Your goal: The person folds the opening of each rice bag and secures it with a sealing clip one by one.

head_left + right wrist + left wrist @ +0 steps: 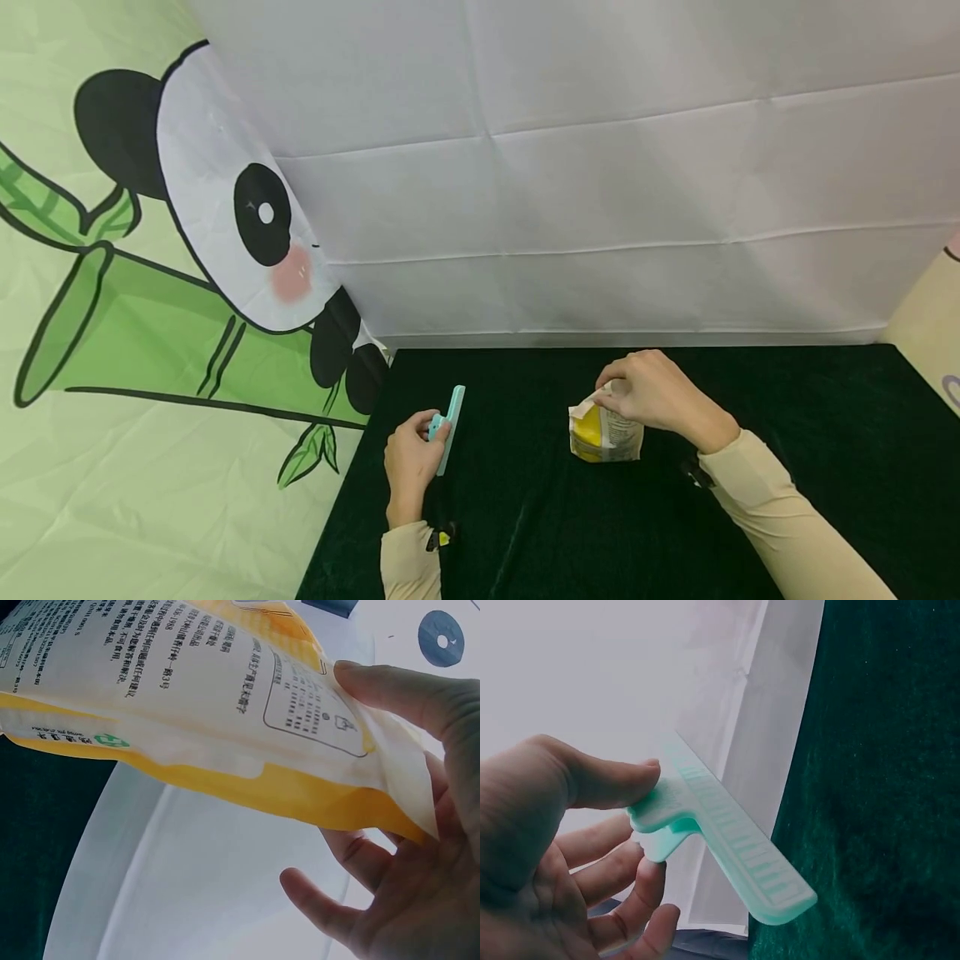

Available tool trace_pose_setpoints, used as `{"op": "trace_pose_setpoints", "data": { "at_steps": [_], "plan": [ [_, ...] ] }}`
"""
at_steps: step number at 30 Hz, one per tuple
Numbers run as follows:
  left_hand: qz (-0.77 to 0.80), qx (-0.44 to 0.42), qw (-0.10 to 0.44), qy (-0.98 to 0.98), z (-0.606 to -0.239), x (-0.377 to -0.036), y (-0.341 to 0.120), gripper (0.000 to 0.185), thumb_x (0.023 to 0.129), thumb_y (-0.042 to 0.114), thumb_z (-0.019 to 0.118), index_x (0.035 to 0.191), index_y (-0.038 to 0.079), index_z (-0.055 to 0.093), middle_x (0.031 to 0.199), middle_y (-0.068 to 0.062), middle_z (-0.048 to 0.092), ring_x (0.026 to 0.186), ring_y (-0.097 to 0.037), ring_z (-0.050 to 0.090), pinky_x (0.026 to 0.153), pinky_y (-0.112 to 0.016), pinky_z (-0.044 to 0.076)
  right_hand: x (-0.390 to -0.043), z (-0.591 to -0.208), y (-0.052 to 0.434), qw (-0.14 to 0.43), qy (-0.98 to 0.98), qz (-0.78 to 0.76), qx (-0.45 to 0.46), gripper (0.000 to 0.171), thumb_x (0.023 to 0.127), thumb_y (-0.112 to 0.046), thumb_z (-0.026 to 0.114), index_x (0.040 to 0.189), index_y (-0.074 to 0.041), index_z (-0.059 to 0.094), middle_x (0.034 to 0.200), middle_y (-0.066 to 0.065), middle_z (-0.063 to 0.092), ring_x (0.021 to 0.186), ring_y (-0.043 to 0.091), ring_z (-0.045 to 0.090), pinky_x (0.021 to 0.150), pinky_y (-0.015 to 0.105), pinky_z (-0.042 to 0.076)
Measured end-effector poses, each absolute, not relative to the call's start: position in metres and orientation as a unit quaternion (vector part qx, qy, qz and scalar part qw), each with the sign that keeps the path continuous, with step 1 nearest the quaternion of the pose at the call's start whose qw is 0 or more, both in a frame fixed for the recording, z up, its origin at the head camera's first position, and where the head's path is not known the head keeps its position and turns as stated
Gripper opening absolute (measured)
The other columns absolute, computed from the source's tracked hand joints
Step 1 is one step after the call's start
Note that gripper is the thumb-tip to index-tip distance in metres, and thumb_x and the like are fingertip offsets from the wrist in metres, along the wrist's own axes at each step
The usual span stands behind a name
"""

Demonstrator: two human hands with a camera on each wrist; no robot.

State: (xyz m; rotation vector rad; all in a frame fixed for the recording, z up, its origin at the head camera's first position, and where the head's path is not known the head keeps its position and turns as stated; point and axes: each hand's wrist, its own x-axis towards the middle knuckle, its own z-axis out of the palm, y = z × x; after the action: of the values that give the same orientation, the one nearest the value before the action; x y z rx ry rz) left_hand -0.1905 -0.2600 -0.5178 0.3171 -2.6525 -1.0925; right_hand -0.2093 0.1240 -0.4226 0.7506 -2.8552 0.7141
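Note:
A mint-green bag clip [451,429] with a long ribbed bar is pinched by its handle tabs between the thumb and fingers of my left hand [414,460]. In the left wrist view the clip [735,832] slants down to the right, its two tabs spread a little apart. My right hand [660,396] pinches the top edge of a yellow and white printed packet [606,435]. Up close in the right wrist view, the thumb lies on the packet's [195,690] printed face, with the other fingers behind it. A gap of table separates the clip and the packet.
A dark green velvety cloth [525,525] covers the table. Behind it stands a white fabric wall [600,208]. On the left hangs a green sheet [172,467] with a panda and bamboo print. Small dark devices sit at both wrists.

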Motion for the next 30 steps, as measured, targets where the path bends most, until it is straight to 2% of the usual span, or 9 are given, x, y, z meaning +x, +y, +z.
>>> {"op": "trace_pose_setpoints", "data": {
  "at_steps": [8, 18, 30],
  "plan": [
    [-0.382, 0.092, 0.147, -0.908, -0.512, -0.189, -0.255, 0.029, 0.098, 0.028, 0.076, 0.123, 0.012, 0.077, 0.096, -0.008, 0.075, 0.082, -0.021, 0.064, 0.07, -0.032, 0.046, -0.21, -0.422, 0.127, 0.047, -0.936, 0.247, 0.245, 0.016, 0.095, -0.03, 0.081, 0.102, -0.017, 0.083, 0.098, 0.002, 0.079, 0.078, 0.012, 0.058, 0.065, 0.028, 0.054],
    [-0.383, 0.09, 0.145, -0.908, -0.506, -0.187, -0.252, 0.03, 0.099, 0.029, 0.075, 0.125, 0.013, 0.076, 0.099, -0.009, 0.075, 0.084, -0.022, 0.064, 0.073, -0.033, 0.046, -0.211, -0.422, 0.127, 0.043, -0.937, 0.245, 0.244, 0.017, 0.095, -0.029, 0.08, 0.104, -0.015, 0.083, 0.098, 0.003, 0.08, 0.076, 0.011, 0.059, 0.063, 0.027, 0.054],
    [-0.387, 0.08, 0.163, -0.904, -0.501, -0.183, -0.251, 0.032, 0.099, 0.03, 0.075, 0.125, 0.012, 0.076, 0.097, -0.009, 0.075, 0.083, -0.022, 0.065, 0.071, -0.033, 0.047, -0.209, -0.422, 0.128, 0.006, -0.934, 0.281, 0.222, 0.018, 0.098, -0.03, 0.077, 0.108, -0.015, 0.081, 0.107, 0.006, 0.077, 0.09, 0.017, 0.064, 0.074, 0.038, 0.063]
  ]
}}
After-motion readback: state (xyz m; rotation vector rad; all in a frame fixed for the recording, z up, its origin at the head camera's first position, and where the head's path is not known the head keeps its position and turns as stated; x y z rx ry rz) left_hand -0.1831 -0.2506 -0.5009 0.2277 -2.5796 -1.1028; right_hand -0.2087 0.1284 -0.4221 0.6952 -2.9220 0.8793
